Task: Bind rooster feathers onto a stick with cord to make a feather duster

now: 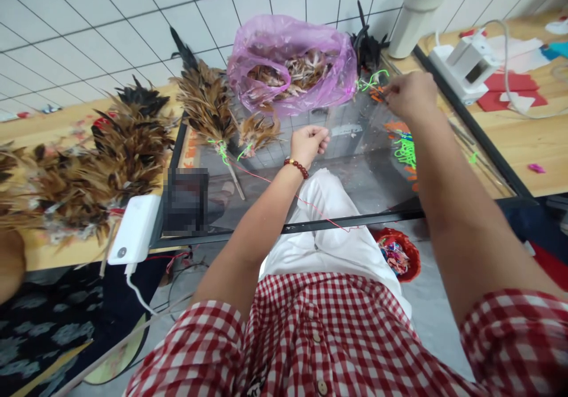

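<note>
My left hand (309, 144), a beaded bracelet at its wrist, hovers over the dark glass panel (275, 175) with its fingers curled together; what they hold, if anything, is too small to name. Farther right, my right hand (410, 96) is pinched beside the black feathers (369, 51) and a tangle of green ties (375, 81); its fingertips are hard to make out. Between and behind my hands sits a pink plastic bag (293, 98) of loose brown feathers. Left of it lie a brown feather bundle on a stick (206, 104) and a small feather tuft (257, 134).
More feather bundles (128, 142) lie at the left, near a white power bank (134, 229). A white bottle (419, 15) and a power strip (457, 71) stand at the back right. Green ties (405, 150) lie by my right forearm. A red basket (415, 258) is below the table edge.
</note>
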Tool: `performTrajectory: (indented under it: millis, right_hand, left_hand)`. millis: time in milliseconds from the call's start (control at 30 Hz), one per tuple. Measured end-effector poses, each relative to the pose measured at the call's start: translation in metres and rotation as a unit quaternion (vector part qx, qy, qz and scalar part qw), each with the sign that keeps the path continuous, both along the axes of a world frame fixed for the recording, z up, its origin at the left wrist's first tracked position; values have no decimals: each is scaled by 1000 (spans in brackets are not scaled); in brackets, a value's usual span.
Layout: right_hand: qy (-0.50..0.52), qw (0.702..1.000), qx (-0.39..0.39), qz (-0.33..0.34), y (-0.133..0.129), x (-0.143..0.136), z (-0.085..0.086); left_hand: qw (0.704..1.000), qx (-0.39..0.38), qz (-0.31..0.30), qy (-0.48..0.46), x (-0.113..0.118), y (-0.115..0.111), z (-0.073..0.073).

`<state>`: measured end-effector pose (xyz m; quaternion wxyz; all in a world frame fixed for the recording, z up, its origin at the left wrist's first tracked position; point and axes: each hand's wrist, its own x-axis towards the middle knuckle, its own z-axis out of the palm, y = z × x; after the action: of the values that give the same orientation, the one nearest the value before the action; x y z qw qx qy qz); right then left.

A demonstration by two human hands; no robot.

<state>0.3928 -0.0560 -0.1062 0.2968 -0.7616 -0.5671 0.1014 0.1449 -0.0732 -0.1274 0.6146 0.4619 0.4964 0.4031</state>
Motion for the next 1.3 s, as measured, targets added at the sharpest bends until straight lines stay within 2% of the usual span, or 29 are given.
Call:
performTrajectory:
  millis: [100,200,300,367,400,467,567,667,767,933,1300]
  right_hand:
    - [-215,974,-73,13,4,25,-4]
    - [-250,961,-92,77,4,24,-7]
    - [-161,987,3,28,7,10,1]
    - [-14,996,90,4,9,-7,8]
    - [81,990,118,15,9,-19,9]
    - [269,951,127,77,7,-46,7]
    - [415,895,104,125,-3,-89,-8]
    - [440,882,93,140,-12,-116,-22]
    - [424,886,105,156,-16,-123,-27]
    - [418,887,132,146,-19,-123,-21]
    - [401,900,109,134,-28,-128,-16]
  left_hand:
    - [1000,2,18,-17,1,2,-4]
    - [999,3,20,-25,2,4,-8]
    - [999,1,23,-42,2,4,-9]
    - [997,-3,33,-71,1,3,-7]
    - [995,-9,39,-92,0,2,-6]
    - [989,-30,49,-134,-3,1,-3]
    - [980,-69,56,-179,-11,-1,2]
    - [975,-98,44,-196,-18,-1,4]
    - [977,-118,20,-178,-21,1,6]
    - [985,-114,-10,-126,-20,0,7]
    - [994,-79,-75,-28,-13,-8,12]
